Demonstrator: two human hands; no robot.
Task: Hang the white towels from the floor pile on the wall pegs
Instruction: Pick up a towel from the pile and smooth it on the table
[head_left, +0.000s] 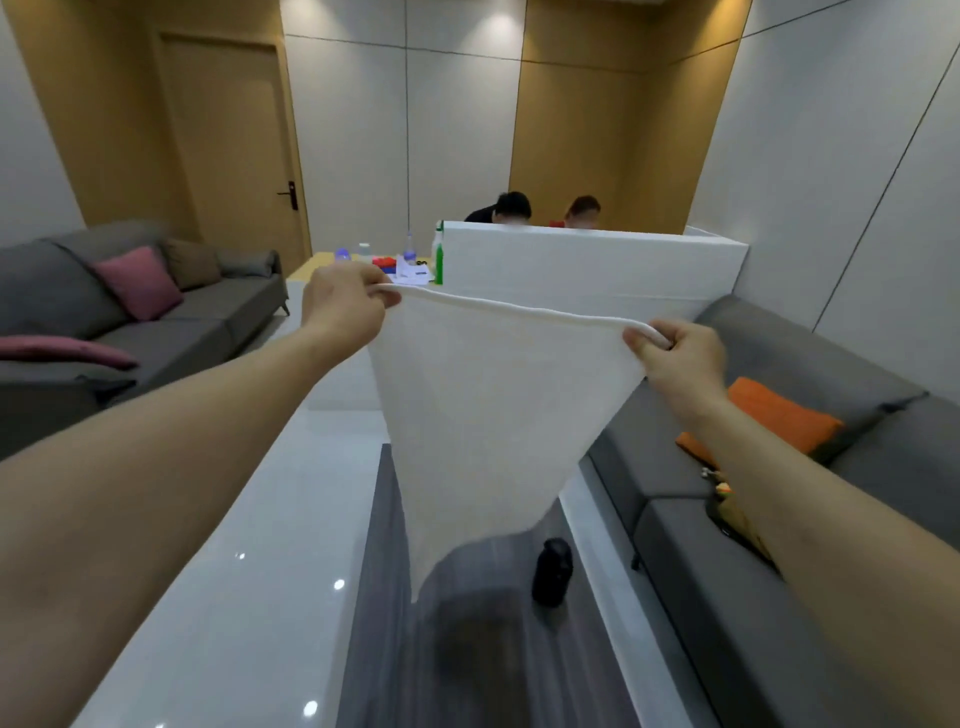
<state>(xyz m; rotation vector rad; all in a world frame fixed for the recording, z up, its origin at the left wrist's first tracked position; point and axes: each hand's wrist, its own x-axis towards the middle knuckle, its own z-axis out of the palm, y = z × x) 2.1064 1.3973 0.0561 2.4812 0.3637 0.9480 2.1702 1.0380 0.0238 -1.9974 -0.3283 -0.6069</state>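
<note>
- Left hand (345, 306), bare arm stretched forward, pinches the left corner of the white towel (488, 415).
- Right hand (680, 358), arm likewise outstretched, fingers curled, grips the towel's right corner, slightly lower.

- We get a fairly bright, even indoor light here, coming from ceiling spots that throw soft pools on the far wall (498, 31).
- Those spots bounce off the glossy floor (234, 597) as small white glare dots.
- The towel (493, 405) looks nearly blown out, and its lower tip is smeared by motion blur.
- The dark bottle (553, 571) and the rug (467, 649) below are soft and blurry too.
- Wide-angle distortion bends the walls and stretches our forearms at the edges.
- Overall it's a bit soft and compressed.
</note>
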